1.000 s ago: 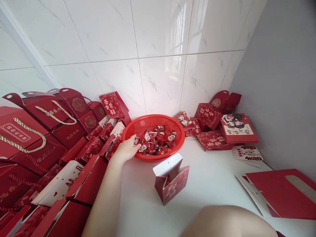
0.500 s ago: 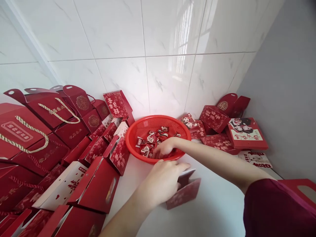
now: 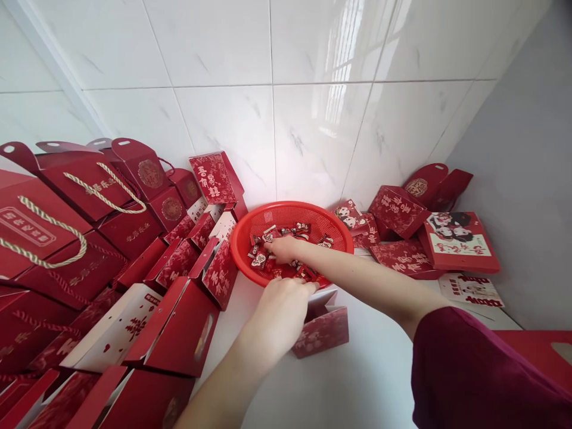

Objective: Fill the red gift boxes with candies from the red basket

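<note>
Left hand (image 3: pixel 277 319) is at the small open box (image 3: pixel 324 333), over its left edge, touching by the look of it; fingers curled down, tips mostly hidden, so can't tell how firm the grip is. Box stands upright just right of that hand, mouth up, on the white surface (image 3: pixel 370 363). Right hand (image 3: pixel 282 248) is beyond the left one, inside the red basket (image 3: pixel 238 253), fingers narrow and down among the wrapped sweets (image 3: pixel 259 260); can't tell from here whether it has one. Sweets lie around those fingers. Dark red sleeve (image 3: pixel 473 369) on the right arm. Left of the left hand: packed rows of red boxes (image 3: pixel 179 328), bags with rope handles (image 3: pixel 40 232) further out. Right of the right hand: picture box (image 3: pixel 460 241), with a printed card (image 3: pixel 471 290) nearer. Tiled wall (image 3: pixel 223 113) behind the basket.
</note>
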A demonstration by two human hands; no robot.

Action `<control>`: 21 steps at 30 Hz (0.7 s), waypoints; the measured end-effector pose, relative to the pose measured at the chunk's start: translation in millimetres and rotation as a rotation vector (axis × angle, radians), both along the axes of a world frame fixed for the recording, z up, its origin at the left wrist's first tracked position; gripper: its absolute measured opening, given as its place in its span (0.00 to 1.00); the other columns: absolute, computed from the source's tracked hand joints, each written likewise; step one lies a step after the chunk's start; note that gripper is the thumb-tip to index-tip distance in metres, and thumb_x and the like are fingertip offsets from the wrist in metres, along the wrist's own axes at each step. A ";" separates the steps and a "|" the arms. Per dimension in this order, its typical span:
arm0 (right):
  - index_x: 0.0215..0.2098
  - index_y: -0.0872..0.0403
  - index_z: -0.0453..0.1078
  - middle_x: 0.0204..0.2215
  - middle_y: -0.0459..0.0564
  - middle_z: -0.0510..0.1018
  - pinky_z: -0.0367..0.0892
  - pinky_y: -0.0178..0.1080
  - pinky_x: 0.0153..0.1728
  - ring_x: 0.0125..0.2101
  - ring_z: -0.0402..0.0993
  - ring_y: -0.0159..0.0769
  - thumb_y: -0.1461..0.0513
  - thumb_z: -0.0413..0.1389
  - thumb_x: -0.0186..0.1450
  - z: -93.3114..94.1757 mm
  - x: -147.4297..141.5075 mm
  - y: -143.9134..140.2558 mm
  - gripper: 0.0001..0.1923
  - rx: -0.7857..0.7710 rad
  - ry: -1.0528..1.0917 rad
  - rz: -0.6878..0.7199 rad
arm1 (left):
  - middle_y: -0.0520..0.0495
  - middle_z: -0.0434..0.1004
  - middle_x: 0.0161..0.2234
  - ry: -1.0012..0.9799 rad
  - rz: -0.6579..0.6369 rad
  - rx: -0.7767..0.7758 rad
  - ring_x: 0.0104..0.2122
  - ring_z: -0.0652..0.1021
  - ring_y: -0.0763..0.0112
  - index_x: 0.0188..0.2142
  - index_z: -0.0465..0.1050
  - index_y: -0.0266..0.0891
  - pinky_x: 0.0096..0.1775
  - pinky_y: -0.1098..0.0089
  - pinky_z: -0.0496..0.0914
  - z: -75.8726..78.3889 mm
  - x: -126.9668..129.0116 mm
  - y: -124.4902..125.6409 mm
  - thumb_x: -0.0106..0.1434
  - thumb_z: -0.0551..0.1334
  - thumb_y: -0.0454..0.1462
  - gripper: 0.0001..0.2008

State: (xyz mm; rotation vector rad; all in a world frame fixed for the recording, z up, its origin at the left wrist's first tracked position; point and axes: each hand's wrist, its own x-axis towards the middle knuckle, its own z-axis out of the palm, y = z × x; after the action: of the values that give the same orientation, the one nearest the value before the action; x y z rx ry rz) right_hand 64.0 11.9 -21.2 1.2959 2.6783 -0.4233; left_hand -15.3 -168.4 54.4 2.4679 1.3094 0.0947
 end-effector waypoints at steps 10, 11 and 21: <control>0.59 0.53 0.63 0.42 0.52 0.80 0.71 0.36 0.35 0.34 0.80 0.36 0.56 0.43 0.74 45.9 68.1 -57.1 0.19 0.190 0.498 -0.189 | 0.50 0.80 0.34 -0.146 0.071 0.186 0.33 0.78 0.63 0.35 0.75 0.42 0.32 0.67 0.63 13.6 -5.0 4.4 0.67 0.57 0.49 0.15; 0.57 0.54 0.65 0.39 0.52 0.81 0.70 0.36 0.31 0.30 0.79 0.35 0.54 0.38 0.75 48.7 76.4 -71.2 0.21 0.223 0.579 -0.250 | 0.51 0.80 0.33 -0.217 0.122 0.202 0.32 0.78 0.65 0.33 0.73 0.42 0.32 0.68 0.64 16.7 -6.2 4.7 0.67 0.55 0.50 0.17; 0.44 0.51 0.69 0.27 0.44 0.74 0.63 0.32 0.22 0.21 0.68 0.28 0.50 0.47 0.72 69.2 91.8 -174.4 0.16 0.262 1.299 -0.429 | 0.52 0.77 0.31 -0.742 0.124 -0.026 0.32 0.76 0.70 0.35 0.73 0.40 0.34 0.72 0.68 18.1 2.5 4.5 0.65 0.60 0.49 0.15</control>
State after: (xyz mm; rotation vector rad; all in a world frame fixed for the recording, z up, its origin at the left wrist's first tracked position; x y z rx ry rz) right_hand 155.8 -162.5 48.0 2.2450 3.4194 -1.4167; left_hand -12.8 -163.9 72.5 1.9988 1.0939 0.9149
